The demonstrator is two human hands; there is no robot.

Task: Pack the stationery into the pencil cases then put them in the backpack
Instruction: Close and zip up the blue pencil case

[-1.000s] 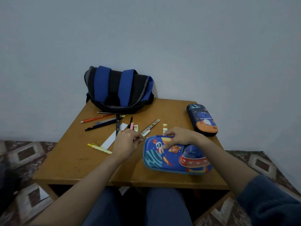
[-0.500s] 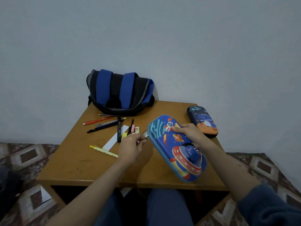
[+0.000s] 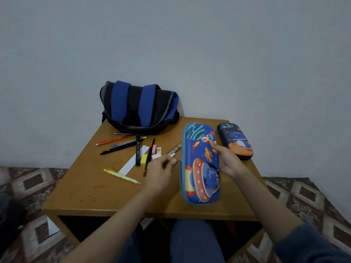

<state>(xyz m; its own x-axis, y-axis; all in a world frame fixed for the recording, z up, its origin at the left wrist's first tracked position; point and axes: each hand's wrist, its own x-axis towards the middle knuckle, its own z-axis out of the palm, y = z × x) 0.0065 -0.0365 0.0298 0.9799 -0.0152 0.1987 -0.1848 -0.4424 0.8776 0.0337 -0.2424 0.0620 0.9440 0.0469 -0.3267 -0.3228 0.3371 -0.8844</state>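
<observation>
Blue pencil case (image 3: 198,173), left hand (image 3: 161,171) and right hand (image 3: 227,160) gripping opposite edges.

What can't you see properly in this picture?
Head view:
- Inside the blue pencil case: its lid covers it.
- The zipper pull: tiny, pinched by the left hand.
- The patterned strip: far end hidden behind the case, which the right hand grips.
- The backpack opening: too dark.
</observation>
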